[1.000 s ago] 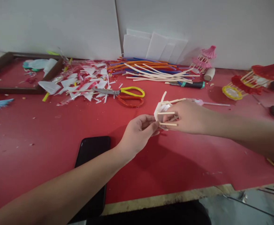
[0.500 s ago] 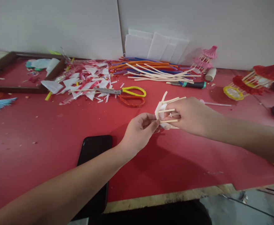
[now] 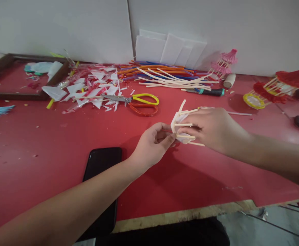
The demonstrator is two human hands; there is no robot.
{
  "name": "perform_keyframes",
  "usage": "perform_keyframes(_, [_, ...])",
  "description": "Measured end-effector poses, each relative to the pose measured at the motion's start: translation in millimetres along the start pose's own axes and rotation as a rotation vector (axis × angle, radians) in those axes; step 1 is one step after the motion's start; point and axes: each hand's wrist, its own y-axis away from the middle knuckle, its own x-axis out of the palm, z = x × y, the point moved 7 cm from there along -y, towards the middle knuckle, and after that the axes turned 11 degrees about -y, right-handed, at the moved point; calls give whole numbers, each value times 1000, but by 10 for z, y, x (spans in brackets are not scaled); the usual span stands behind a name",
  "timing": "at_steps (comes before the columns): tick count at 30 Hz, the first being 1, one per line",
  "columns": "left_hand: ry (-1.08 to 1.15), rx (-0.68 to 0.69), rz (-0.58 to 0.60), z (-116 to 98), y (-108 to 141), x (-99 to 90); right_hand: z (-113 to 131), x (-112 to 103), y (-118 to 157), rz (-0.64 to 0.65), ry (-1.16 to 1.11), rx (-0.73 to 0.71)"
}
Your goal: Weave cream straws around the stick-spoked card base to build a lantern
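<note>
A small craft frame (image 3: 174, 123) of cream sticks around a white papery piece is held above the red table. It looks like an unfinished miniature lantern, tilted so its sticks point to the right. My left hand (image 3: 149, 145) pinches its left rim between thumb and fingers. From the right, my right hand (image 3: 217, 130) reaches in among the sticks, its fingers closed against the white part inside. Those fingertips are partly hidden by the sticks. Scissors (image 3: 144, 102) with yellow and red handles lie just beyond my left hand.
Loose cream sticks (image 3: 175, 78) and coloured ones lie along the wall below white sheets (image 3: 152, 48). A cutter (image 3: 211, 92), paper scraps (image 3: 98, 92) and a dark wooden frame (image 3: 13, 96) are behind. Finished red (image 3: 290, 82) and pink (image 3: 228, 56) lanterns stand right. A phone (image 3: 100, 171) lies under my left forearm.
My right hand has shifted slightly right and down, its fingers drawn a little out of the stick frame. The frame has turned slightly; my left hand keeps its pinch.
</note>
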Motion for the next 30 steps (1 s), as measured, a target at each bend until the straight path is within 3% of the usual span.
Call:
perform_keyframes(4, [2, -7, 6, 1, 5, 18, -22, -18, 51, -29, 19, 9])
perform_keyframes(10, [-47, 0, 36, 11, 23, 77, 77, -16, 131, -38, 22, -202])
perform_keyframes(16, [-51, 26, 51, 20, 23, 93, 27, -35, 180, -81, 44, -134])
perform_keyframes(22, [-98, 24, 65, 24, 27, 104, 55, -42, 208, -126, 4, -165])
perform_keyframes(30, [-80, -11, 52, 30, 34, 128, 62, -22, 204, -9, 66, -223])
